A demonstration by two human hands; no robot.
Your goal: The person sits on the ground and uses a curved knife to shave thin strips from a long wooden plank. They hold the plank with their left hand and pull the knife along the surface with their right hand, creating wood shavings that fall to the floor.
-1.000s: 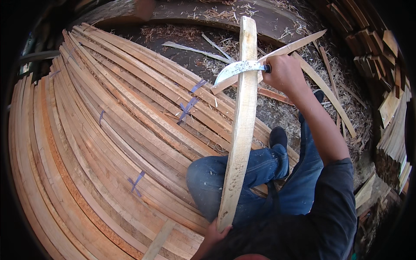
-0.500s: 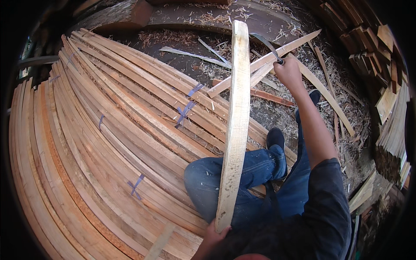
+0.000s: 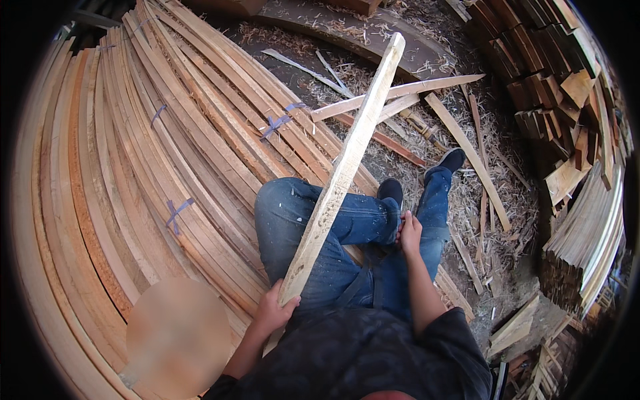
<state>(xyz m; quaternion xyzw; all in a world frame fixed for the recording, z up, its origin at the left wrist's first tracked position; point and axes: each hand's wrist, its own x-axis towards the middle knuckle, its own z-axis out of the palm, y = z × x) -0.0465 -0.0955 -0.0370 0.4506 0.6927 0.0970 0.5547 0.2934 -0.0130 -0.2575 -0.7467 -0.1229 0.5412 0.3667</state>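
Right hand [image 3: 410, 233] is being carried low beside the right leg [image 3: 435, 200] now, versus out past the wooden strip [image 3: 344, 167] with the curved knife half a second ago. Strip is being shown swung clockwise, far end further right, some of that being added by camera shift.

Strip is being held across the bent left leg [image 3: 283, 207], lower part being gripped by the left hand [image 3: 272, 310]. Right hand's fingers are being seen curled; whether the knife is being gripped can't be told, no blade being made out.

Progress, as judged: trimming is being read as partway. Pale, cleaner wood is being shown toward the far end; dark rough specks are being left along the lower half, so that stretch is being counted as not done. Underside is being hidden.

Long axis is being run lower left to upper right, away from the torso [image 3: 360, 353], far end being pointed over the shavings-strewn beam [image 3: 300, 23]
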